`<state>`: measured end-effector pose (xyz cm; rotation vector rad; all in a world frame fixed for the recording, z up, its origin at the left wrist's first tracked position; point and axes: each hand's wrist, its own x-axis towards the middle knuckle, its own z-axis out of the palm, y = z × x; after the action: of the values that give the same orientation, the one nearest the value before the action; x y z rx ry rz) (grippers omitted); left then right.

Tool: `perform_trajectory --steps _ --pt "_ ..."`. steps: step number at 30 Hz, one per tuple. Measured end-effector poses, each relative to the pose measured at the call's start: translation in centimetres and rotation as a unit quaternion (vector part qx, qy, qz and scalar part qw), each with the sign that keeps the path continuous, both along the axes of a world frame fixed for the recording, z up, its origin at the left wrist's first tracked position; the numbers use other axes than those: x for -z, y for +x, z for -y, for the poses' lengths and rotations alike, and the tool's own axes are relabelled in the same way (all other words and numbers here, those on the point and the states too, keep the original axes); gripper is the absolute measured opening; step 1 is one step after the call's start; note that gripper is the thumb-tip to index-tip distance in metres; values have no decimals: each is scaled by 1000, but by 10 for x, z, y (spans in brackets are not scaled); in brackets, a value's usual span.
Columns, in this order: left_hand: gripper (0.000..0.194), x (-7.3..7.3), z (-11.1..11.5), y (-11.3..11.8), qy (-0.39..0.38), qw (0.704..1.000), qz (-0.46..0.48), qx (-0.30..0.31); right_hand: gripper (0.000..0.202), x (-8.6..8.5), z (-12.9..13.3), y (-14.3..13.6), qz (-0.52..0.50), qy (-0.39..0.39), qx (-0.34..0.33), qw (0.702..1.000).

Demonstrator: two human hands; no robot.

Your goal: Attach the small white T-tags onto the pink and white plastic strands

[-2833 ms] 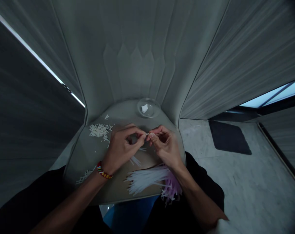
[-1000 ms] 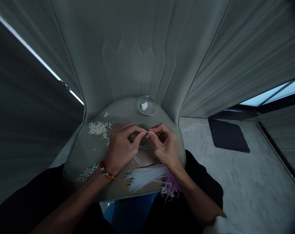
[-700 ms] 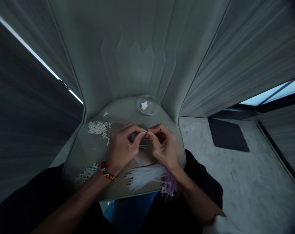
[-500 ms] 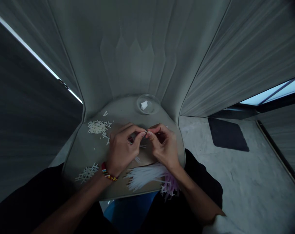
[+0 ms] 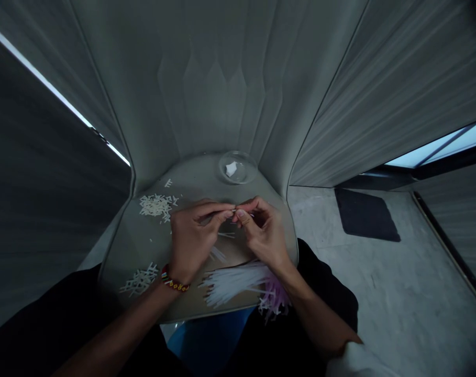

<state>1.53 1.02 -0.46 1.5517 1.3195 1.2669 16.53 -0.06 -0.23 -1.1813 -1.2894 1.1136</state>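
A small, pale, slender piece (image 5: 233, 210) is pinched by the left hand (image 5: 192, 238) and right hand (image 5: 266, 233) above the grey padded seat (image 5: 131, 235). Short cream slivers (image 5: 156, 204), heaped, are judged finished; long white paper-like strips (image 5: 235, 279), unworked.

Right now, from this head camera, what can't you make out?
All in the head view:
Thin pale piece between left hand and right hand: too small, mostly covered by the fingers.
Pink strips: partly covered by the right wrist.
Blue object: upper part hidden by the chair seat, sides by dark-clothed legs.
Pale sleeve: cut off by the bottom edge.
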Motion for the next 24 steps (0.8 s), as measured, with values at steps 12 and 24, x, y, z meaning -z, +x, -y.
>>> perform_trajectory --steps 12,24 --pt "24 1 4 1 -31 997 76 5 21 4 1 2 -3 -5 -28 1000" --pt "17 -3 2 3 -26 998 63 -5 21 -2 -1 1 -52 -26 -7 998"
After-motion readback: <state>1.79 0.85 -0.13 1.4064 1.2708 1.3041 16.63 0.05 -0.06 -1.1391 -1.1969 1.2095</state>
